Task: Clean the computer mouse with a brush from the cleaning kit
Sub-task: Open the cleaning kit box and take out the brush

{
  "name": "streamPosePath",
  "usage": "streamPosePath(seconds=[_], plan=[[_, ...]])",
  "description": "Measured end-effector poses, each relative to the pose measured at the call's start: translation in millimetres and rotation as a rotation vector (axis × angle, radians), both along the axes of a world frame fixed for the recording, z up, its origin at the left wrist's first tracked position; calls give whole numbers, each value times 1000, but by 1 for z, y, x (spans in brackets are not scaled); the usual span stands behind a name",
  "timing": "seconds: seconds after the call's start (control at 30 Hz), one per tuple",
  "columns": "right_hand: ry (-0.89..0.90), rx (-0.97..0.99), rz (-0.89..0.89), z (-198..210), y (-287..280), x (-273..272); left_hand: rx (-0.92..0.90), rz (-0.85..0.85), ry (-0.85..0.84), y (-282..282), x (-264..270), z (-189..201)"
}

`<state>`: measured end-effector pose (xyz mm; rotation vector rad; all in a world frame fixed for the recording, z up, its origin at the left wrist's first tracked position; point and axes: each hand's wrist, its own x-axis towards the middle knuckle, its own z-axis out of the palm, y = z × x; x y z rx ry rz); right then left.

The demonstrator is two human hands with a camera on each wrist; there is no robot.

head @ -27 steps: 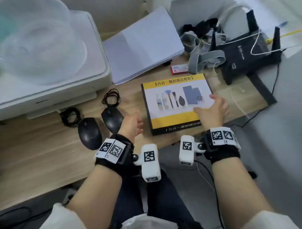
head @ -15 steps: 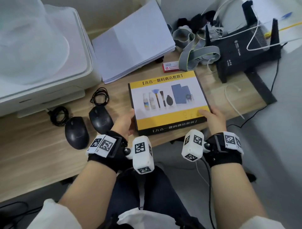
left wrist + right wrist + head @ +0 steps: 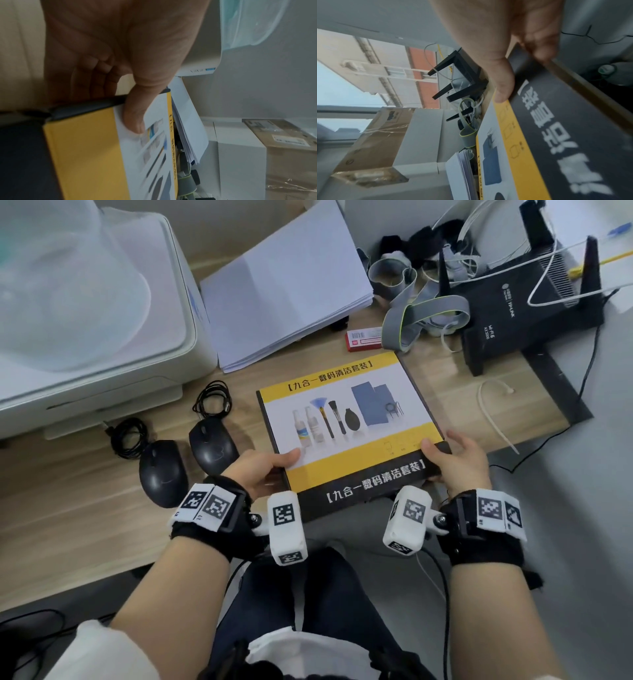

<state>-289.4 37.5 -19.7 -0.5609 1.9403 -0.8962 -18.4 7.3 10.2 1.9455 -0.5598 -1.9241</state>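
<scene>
Since half a second earlier, the cleaning kit box (image 3: pixel 349 433) had come nearer the front edge of the wooden desk (image 3: pixel 68 508), its near end overhanging the edge. Both hands gripped its near corners: the left hand (image 3: pixel 260 470) with its thumb on the lid and fingers curled beneath, seen in the left wrist view (image 3: pixel 109 60); the right hand (image 3: pixel 459 460) pinching the other corner, thumb on top (image 3: pixel 503 75). Its lower fingers were blurred in the wrist view. The box was shut, so the brush inside was hidden. Two black mice lay left of the box, one (image 3: pixel 212 445) near the left hand and partly covered by it, the other (image 3: pixel 162 470) farther left. Behind were a stack of paper (image 3: pixel 284 285), a printer (image 3: pixel 85 313) cut off by the frame, and a black router (image 3: pixel 524 309)
</scene>
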Motion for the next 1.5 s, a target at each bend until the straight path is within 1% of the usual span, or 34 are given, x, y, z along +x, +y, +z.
streamPosePath(seconds=[0.07, 0.1, 0.17, 0.2, 0.23, 0.3, 0.33, 0.37, 0.43, 0.47, 0.5, 0.53, 0.57, 0.6, 0.63, 0.77, 0.83, 0.93, 1.0, 1.07, 1.13, 1.17, 1.37, 1.5], plan=[[124, -18, -63, 4, 2, 0, -12, -19, -15, 0, -2, -1], [139, -53, -88, 8, 2, 0, -14, -27, -16, -1, -2, -2], [96, -138, -113, 17, 2, 1, -36, -84, -47, -3, -1, 2], [53, -187, -127, 23, 1, 3, -75, -176, -110, -5, 1, 7], [-3, -224, -144, 29, 1, 5, -141, -307, -208, -7, 3, 14], [-101, -283, -162, 38, -2, 9, -357, -587, -433, -9, 5, 35], [-132, -307, -164, 42, -3, 11, -458, -708, -467, -9, 4, 49], [-157, -327, -167, 44, -5, 12, -520, -829, -432, -8, -1, 63], [-190, -357, -190, 48, -10, 15, -531, -1102, -332, -4, -17, 82], [-199, -361, -211, 50, -13, 17, -519, -1247, -363, -2, -25, 83], [-203, -361, -229, 51, -15, 17, -517, -1372, -454, -1, -34, 82], [-205, -359, -245, 51, -16, 18, -532, -1467, -584, -2, -41, 79], [-208, -361, -252, 50, -17, 19, -581, -1530, -707, -4, -45, 77], [-209, -371, -267, 49, -18, 20, -631, -1570, -790, -6, -49, 77], [-210, -389, -299, 46, -17, 22, -662, -1602, -813, -10, -52, 78], [-253, -468, -570, 30, -8, 36, -626, -1674, -674, -23, -61, 81], [-252, -463, -633, 17, 0, 45, -616, -1697, -665, -25, -64, 79], [-249, -469, -599, 3, 9, 59, -574, -1673, -652, -28, -59, 76], [-255, -458, -568, -2, 12, 68, -541, -1607, -612, -31, -57, 78], [-262, -385, -492, -7, 12, 81, -510, -1529, -574, -35, -55, 81], [-319, -332, -407, -9, 13, 94, -489, -1480, -555, -39, -54, 83], [-355, -319, -391, -7, 13, 98, -484, -1467, -553, -40, -54, 83], [-520, -331, -474, -1, 8, 98, -482, -1461, -509, -41, -53, 80], [-508, -327, -470, 1, 5, 102, -469, -1476, -518, -40, -54, 76]])
